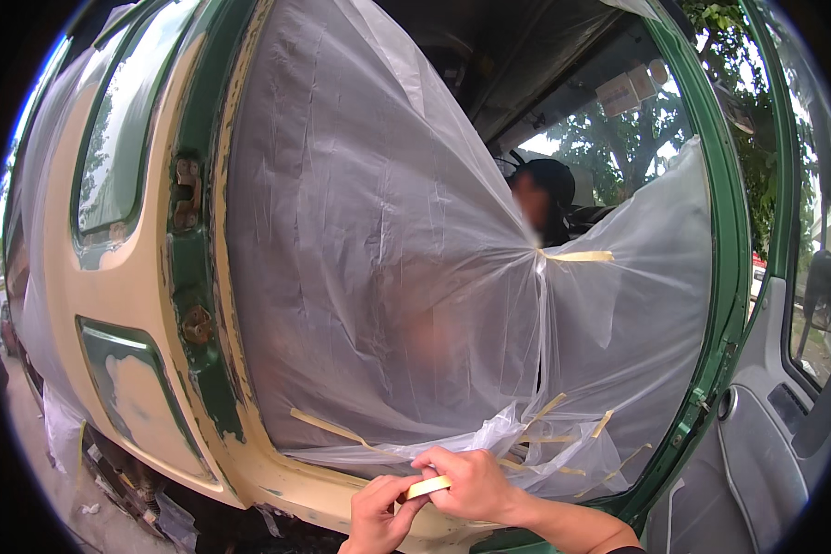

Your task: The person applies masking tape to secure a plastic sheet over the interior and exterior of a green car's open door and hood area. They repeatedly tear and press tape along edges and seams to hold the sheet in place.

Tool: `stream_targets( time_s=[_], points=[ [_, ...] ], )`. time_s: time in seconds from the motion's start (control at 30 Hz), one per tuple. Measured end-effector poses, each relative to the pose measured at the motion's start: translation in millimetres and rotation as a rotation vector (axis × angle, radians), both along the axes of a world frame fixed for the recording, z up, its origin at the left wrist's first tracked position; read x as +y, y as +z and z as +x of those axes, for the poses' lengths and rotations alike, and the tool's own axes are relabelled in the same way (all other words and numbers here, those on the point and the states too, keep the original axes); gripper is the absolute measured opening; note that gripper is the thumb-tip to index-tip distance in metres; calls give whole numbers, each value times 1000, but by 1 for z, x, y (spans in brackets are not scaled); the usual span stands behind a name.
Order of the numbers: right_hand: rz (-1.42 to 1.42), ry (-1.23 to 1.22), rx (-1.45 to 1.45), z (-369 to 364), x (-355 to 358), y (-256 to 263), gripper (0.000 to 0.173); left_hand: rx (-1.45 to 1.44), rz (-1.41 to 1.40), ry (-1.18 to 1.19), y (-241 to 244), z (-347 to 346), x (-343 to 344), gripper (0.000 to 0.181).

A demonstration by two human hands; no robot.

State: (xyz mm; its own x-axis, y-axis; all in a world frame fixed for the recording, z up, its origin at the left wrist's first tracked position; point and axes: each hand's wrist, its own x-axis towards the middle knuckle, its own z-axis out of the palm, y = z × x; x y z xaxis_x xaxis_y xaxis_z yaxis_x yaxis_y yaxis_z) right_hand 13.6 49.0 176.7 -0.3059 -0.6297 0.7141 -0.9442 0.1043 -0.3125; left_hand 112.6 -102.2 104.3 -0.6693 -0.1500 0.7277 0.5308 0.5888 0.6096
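Observation:
A narrow roll of masking tape sits between my two hands, low in the view. My left hand pinches its left side with thumb and fingertips. My right hand grips it from the right, the fingers curled over the roll and partly hidden. Just beyond the hands, translucent plastic sheeting hangs across the vehicle's doorway. Its gathered lower edge lies along the cream-coloured door sill. Strips of tape hold the sheeting near the bottom, and another tape strip joins it higher up.
A person in a dark cap is inside the cab, partly behind the sheeting. The green door frame curves up at right, beside the open door's grey inner panel. At left stands the cream-and-green body panel with a bare metal hinge.

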Motion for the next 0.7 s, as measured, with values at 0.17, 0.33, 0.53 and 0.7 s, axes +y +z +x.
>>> stream_targets(
  time_s=[0.17,0.33,0.53,0.7],
  points=[
    [-75,177,222,-1,-3,130,30,169,-45,-180,165,8,-41,37],
    [-313,14,411,-19,37,243,28,679,28,108,410,-70,-58,42],
    [-505,66,496,-9,62,306,23,708,134,1007,694,-136,-97,80],
    [-559,22,436,-31,93,335,16,489,306,918,711,-167,-124,40]
  ],
)
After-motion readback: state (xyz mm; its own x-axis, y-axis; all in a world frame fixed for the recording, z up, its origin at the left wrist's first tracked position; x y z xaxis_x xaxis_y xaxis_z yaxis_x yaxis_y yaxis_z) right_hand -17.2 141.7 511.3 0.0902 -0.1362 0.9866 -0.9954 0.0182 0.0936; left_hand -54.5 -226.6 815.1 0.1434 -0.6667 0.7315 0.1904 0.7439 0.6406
